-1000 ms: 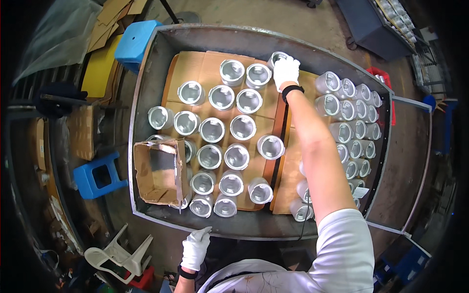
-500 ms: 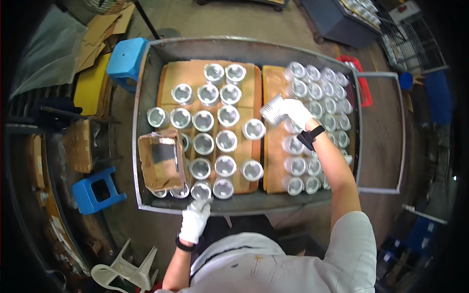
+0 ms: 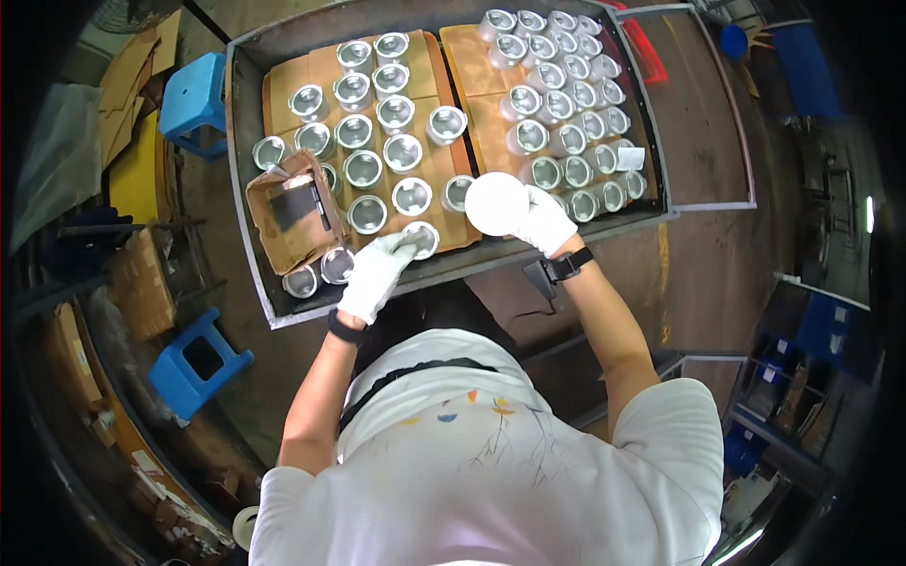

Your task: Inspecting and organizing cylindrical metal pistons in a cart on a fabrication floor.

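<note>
Near the front of the metal-framed cart (image 3: 247,222), my gloved right hand (image 3: 547,222) holds up a metal piston (image 3: 497,204), its flat round face turned toward me. My gloved left hand (image 3: 376,275) is at the front edge, fingers closed on the rim of another piston (image 3: 421,240) standing on the cardboard. Rows of similar pistons, hollow ends up, stand on the left cardboard sheet (image 3: 429,80). More are packed closely on the right sheet (image 3: 481,108). The left hand covers part of the front row.
An open cardboard box (image 3: 269,231) with a dark flat object inside rests among the left pistons. A paper slip (image 3: 631,158) lies on the right group. Blue stools (image 3: 193,106) stand left of the cart, and a red crate (image 3: 645,52) beyond its right side.
My right hand has brought the piston toward me and turned its flat face up. My left hand has shifted right to a front-row piston. The view has tilted toward my body.
</note>
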Available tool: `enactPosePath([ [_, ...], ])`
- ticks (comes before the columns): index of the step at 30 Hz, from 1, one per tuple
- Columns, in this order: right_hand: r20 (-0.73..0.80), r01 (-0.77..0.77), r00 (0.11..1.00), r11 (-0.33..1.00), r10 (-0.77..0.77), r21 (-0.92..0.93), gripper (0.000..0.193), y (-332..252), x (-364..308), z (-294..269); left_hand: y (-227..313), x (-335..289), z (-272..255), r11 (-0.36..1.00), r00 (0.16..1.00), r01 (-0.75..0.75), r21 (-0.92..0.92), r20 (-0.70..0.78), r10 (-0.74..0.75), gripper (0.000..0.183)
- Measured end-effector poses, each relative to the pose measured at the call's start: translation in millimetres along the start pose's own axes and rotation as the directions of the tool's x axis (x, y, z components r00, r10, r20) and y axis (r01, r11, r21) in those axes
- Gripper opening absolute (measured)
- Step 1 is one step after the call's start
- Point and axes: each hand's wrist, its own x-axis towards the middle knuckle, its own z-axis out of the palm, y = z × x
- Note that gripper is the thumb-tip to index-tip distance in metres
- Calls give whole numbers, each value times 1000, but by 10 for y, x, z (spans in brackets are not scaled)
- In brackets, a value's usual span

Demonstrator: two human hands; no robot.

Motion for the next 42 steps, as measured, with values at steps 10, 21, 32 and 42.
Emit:
enactPosePath([
  [10,-101,15,992,748,70,663,34,202,-90,709,187,252,296,156,693,658,-737,673,256,61],
  [21,-22,162,977,665,-213,729,35,35,-112,696,406,123,190,-68,804,588,-806,574,156,57],
  [32,-121,432,876,871,-467,-233,29,-302,-224,624,489,154,232,52,963,238,-970,243,115,51],
  [42,45,608,627,452,-778,-653,21,-739,-400,632,611,51,2,-24,891,429,-903,419,177,61],
])
